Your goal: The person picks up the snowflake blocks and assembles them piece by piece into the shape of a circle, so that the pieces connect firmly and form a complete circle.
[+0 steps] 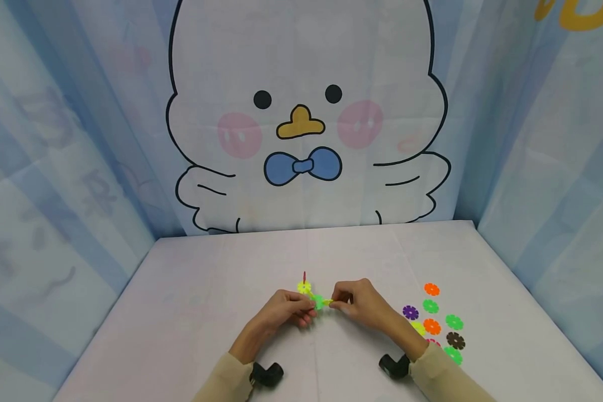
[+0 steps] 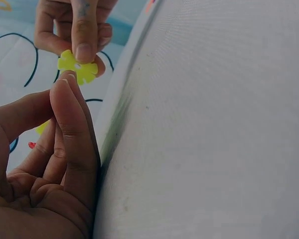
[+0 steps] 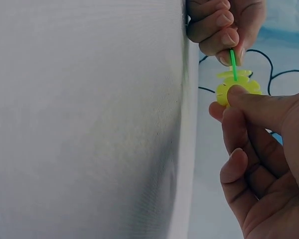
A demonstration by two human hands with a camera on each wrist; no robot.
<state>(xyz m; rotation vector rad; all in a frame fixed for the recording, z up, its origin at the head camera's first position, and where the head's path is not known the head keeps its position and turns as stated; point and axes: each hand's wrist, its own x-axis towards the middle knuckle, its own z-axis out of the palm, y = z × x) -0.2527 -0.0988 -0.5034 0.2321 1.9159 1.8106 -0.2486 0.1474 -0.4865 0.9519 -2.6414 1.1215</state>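
Observation:
Near the middle of the table, my left hand point(image 1: 285, 308) pinches a bright green notched snowflake disc point(image 1: 319, 302) between thumb and fingers. Beyond that hand, a yellow disc point(image 1: 304, 287) and a red disc point(image 1: 304, 276), seen edge-on, belong to the same joined chain. My right hand point(image 1: 364, 301) pinches another yellow snowflake disc point(image 3: 222, 95), its thumb lying across the face. In the right wrist view this yellow disc meets the edge of the green disc point(image 3: 233, 64); how deep the slots engage cannot be told. Fingers partly cover both discs.
To the right lie several loose discs, among them an orange disc point(image 1: 431, 289), a purple disc point(image 1: 410, 312), a green disc point(image 1: 454, 322) and a dark brown disc point(image 1: 455, 340). My right forearm partly covers the nearest ones. Printed cloth walls point(image 1: 301, 201) stand behind the table point(image 1: 206, 290) and at both sides.

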